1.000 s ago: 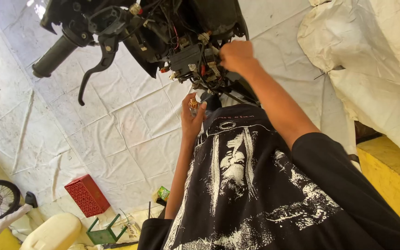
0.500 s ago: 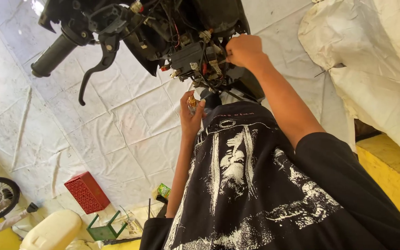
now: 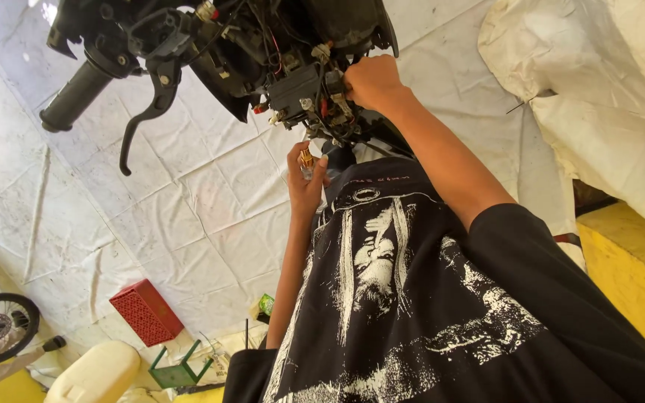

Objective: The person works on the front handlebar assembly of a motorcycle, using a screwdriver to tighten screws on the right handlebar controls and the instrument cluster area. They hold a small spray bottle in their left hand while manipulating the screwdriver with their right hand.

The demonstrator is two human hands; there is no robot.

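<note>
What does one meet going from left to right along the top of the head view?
Black handlebar grip → brake lever → the hand holding a small amber part → the hand at the exposed wiring → white sheeting bundle.

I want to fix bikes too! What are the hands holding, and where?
The left hand pinches a small orange-tipped part by its lower end. The right hand grips into the wiring under the handlebar; what exactly is hidden.
</note>
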